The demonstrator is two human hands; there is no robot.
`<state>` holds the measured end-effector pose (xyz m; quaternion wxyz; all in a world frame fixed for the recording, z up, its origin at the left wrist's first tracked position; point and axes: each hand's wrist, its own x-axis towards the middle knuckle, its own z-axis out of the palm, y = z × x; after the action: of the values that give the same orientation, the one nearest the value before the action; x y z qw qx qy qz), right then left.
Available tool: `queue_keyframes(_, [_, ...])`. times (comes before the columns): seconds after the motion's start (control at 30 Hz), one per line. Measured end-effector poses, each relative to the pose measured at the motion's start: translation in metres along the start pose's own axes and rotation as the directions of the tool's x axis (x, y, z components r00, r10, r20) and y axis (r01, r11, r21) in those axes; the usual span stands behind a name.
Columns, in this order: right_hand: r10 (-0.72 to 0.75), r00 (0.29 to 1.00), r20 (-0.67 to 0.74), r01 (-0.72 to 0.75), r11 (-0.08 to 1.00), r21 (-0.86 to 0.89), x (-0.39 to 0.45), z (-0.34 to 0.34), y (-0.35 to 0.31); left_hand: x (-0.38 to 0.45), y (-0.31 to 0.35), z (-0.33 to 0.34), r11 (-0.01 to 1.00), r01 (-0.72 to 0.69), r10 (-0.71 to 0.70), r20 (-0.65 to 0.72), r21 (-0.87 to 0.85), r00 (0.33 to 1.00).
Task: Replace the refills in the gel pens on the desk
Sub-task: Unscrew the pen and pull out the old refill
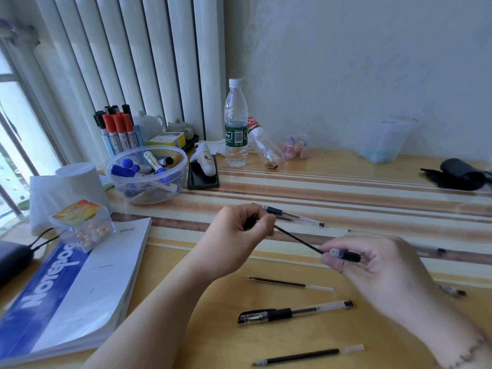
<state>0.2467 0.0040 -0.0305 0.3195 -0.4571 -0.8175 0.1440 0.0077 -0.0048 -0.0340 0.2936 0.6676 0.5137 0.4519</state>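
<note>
My left hand (239,230) pinches the end of a thin black refill (298,239) above the desk. The refill's other end enters a gel pen barrel (346,255) gripped in my right hand (380,272). A capped black gel pen (292,312) lies near the front edge, between two loose refills, one behind it (288,283) and one in front (308,356). More clear pens (295,217) lie on the striped part of the desk behind my left hand.
A notebook (66,288) and a candy box (85,225) sit at the left. Behind are a clear bowl of markers (146,174), a marker cup (117,131), a phone (202,177) and a water bottle (236,129). A black object (460,174) lies far right.
</note>
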Motion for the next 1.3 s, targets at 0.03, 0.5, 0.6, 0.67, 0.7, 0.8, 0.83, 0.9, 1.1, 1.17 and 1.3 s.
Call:
queue_keyframes(0.03, [0.015,1.0,0.02,-0.014,0.999,-0.03,0.0,0.001,-0.001,0.0,-0.001,-0.002,0.999,0.008,-0.008,-0.003,0.035,1.0])
queue_keyframes(0.5, [0.045,0.936,0.348,0.04,0.972,-0.232,0.005,0.015,-0.01,0.006,-0.015,-0.001,0.976,0.045,-0.025,-0.098,0.213,0.995])
queue_keyframes(0.6, [0.034,0.912,0.409,0.082,0.961,-0.265,0.007,0.015,-0.015,0.006,-0.016,0.0,0.968,0.043,-0.03,-0.056,0.247,0.998])
queue_keyframes(0.67, [0.041,0.9,0.434,0.095,0.953,-0.287,0.007,0.014,-0.019,0.007,-0.018,-0.001,0.966,0.036,-0.031,-0.025,0.257,0.999])
queue_keyframes(0.7, [0.041,0.894,0.446,0.103,0.95,-0.295,0.006,0.014,-0.02,0.007,-0.019,-0.001,0.965,0.036,-0.033,-0.013,0.258,0.999])
queue_keyframes(0.8, [0.028,0.895,0.444,0.131,0.937,-0.323,0.002,0.016,-0.024,0.009,-0.02,-0.002,0.974,0.074,-0.084,0.036,0.214,0.996])
queue_keyframes(0.83, [0.021,0.898,0.44,0.143,0.932,-0.334,0.001,0.017,-0.025,0.008,-0.02,-0.004,0.976,0.106,-0.121,0.069,0.188,0.99])
queue_keyframes(0.9, [0.012,0.907,0.422,0.149,0.926,-0.347,0.001,0.015,-0.025,0.007,-0.021,-0.006,0.97,0.181,-0.205,0.144,0.16,0.968])
queue_keyframes(1.1, [0.139,0.973,0.183,-0.071,0.939,-0.337,0.004,-0.004,-0.011,0.005,-0.013,-0.01,0.978,0.206,-0.196,0.251,-0.016,0.948])
queue_keyframes(1.17, [0.151,0.981,0.119,-0.105,0.94,-0.323,0.005,-0.004,-0.006,0.004,-0.008,-0.008,0.976,0.211,-0.187,0.272,-0.062,0.944])
queue_keyframes(1.3, [0.157,0.981,0.114,-0.115,0.944,-0.31,0.006,-0.002,-0.005,0.003,-0.004,-0.008,0.978,0.192,-0.161,0.294,-0.082,0.942])
